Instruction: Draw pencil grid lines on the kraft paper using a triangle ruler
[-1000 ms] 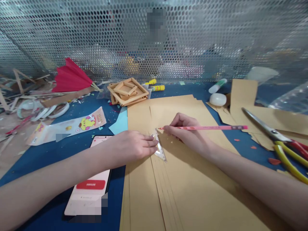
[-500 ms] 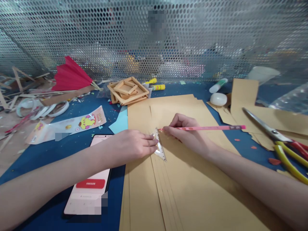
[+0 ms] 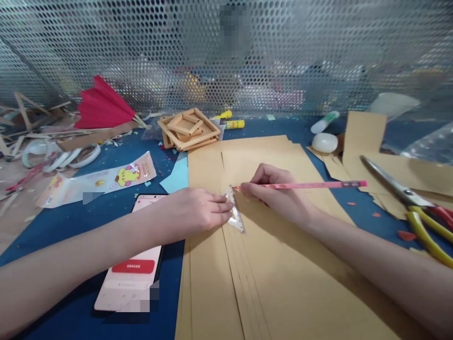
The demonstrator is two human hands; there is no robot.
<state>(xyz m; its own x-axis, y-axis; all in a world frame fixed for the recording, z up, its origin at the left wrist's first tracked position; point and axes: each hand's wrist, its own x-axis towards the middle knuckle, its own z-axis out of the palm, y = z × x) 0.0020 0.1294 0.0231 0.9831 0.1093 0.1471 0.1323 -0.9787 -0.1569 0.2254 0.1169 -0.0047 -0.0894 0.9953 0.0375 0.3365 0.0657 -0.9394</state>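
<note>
My left hand (image 3: 201, 208) lies with its fingers stretched out, their tips pressing a small clear set square (image 3: 238, 222) against a sheet of tan card (image 3: 293, 278). In my right hand (image 3: 274, 189), closed in a writing grip, is a pink pencil (image 3: 318, 185). Its point is at the upper end of the set square's right edge, and its shaft runs almost level to the right. Several thin pencil lines run down the card below the set square. My left fingers cover part of the set square.
Under my left forearm lies a phone (image 3: 123, 293). Scissors (image 3: 406, 193) and card offcuts (image 3: 364, 137) are at right. Stacked wooden frames (image 3: 191, 130), a glue stick (image 3: 234, 124), tape rolls (image 3: 85, 156) and a red paper fan (image 3: 102, 106) stand towards the perforated metal panel (image 3: 170, 52).
The view has shifted slightly, so objects at the back sit a little higher. Both hands, the set square and the pencil keep nearly the same places on the card.
</note>
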